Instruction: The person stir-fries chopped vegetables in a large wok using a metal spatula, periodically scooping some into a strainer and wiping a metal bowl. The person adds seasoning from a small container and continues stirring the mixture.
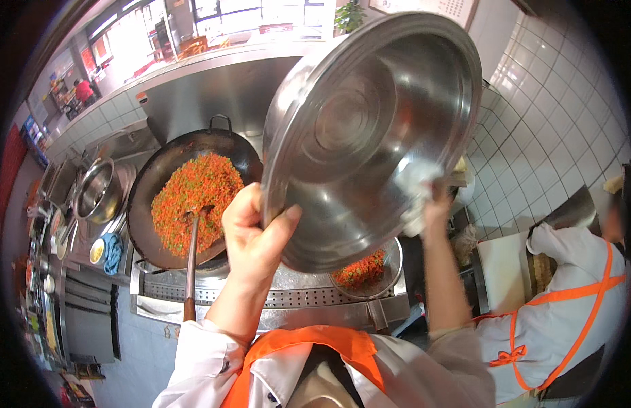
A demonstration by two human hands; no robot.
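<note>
My left hand (256,224) grips the rim of a large stainless steel basin (346,199), thumb on the inside. The basin is tilted up on its side with its hollow facing me, and no food shows in it. My right hand (436,199), blurred, holds a white cloth (417,188) against the basin's inner wall near the right rim. To the left is a black wok (142,188) with finely chopped orange and green food (198,199) heaped in it. A long-handled ladle (193,255) rests in that heap. Partly hidden below the basin, a round strainer (397,275) holds more chopped food (364,270).
A perforated steel stove edge (295,297) runs in front of me. Metal bowls (97,191), a blue cloth (113,253) and a small yellow-filled bowl (97,251) stand at left. A co-worker (565,306) in white with orange straps is close on my right, beside a cutting board (504,270).
</note>
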